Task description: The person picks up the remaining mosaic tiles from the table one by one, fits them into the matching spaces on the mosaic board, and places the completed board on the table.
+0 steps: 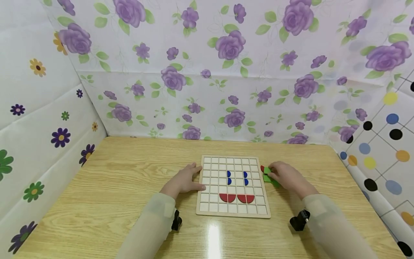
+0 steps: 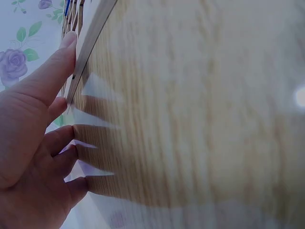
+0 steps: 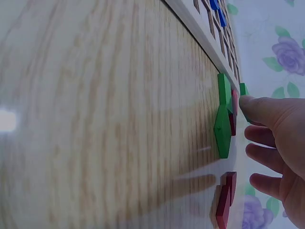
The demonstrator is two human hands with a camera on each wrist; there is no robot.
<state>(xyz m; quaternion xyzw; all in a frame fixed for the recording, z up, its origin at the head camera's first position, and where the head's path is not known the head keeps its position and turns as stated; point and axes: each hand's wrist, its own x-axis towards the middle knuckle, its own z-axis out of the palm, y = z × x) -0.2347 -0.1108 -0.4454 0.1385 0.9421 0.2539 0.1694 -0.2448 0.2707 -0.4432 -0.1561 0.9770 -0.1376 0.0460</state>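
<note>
A square wooden grid board (image 1: 233,215) lies on the table with blue half-round pieces (image 1: 245,182) in two columns and a row of red quarter-round pieces (image 1: 223,197) below them. My left hand (image 1: 183,180) rests at the board's left edge, its thumb touching the rim (image 2: 88,45) and the other fingers spread. Just beyond the right edge, my right hand (image 1: 288,177) pinches a green piece (image 3: 243,90) between thumb and finger. Under it, more green pieces (image 3: 222,131) lie on the table beside a red one (image 3: 233,125).
Two red pieces (image 3: 223,206) lie on the tabletop farther from the board. The wooden table (image 1: 129,169) meets a flowered cloth wall (image 1: 207,100) at the back. Patterned cloth walls stand on both sides.
</note>
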